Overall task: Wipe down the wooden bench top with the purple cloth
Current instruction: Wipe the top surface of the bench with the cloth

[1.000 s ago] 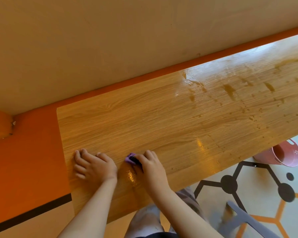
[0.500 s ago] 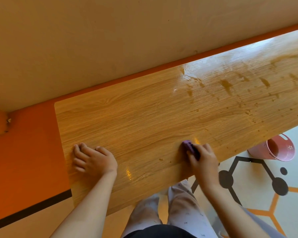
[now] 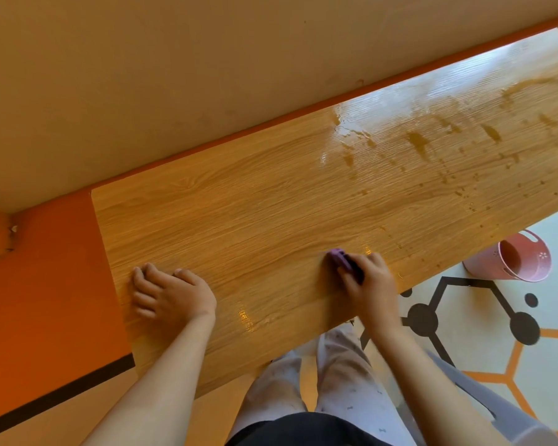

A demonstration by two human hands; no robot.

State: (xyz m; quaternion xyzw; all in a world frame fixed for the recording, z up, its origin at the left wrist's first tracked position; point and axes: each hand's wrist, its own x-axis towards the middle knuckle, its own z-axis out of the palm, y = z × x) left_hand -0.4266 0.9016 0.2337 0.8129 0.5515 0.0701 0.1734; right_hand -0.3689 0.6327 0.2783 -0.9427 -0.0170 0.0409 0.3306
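Pressing down on the wooden bench (image 3: 271,204), the right hand (image 3: 369,281) has its grip closed round the purple cloth (image 3: 338,257). The cloth is bunched small. Only a bit of it pokes out past the fingertips toward 11 o'clock, and the rest is hidden under the fingers. It touches the bench top close to the front edge, at about 5 o'clock from the bench's middle.

The left hand (image 3: 171,297) lies palm down on the bench at about 7 o'clock from the middle, near the bench's left end and well apart from the cloth. Its grip holds nothing: the fingers are loosely bent with their tips on the wood, pointing toward 10 o'clock.

The bench runs slantwise across the view from 7 o'clock to 2 o'clock, its back edge against a beige wall (image 3: 174,75). An orange panel (image 3: 45,284) stands at 9 o'clock. Toward 2 o'clock the top is glossy and carries brownish wet streaks (image 3: 419,143) and scattered spots. Around the hands the wood looks duller, save for a small shiny patch (image 3: 245,320) between them near the front edge.

A pink bucket (image 3: 512,259) stands on the floor (image 3: 554,317) at 3 o'clock from the right hand, just past the bench's front edge. The floor is pale with orange hexagon lines and black dots. The person's legs (image 3: 342,381), in pale trousers, show at 6 o'clock.
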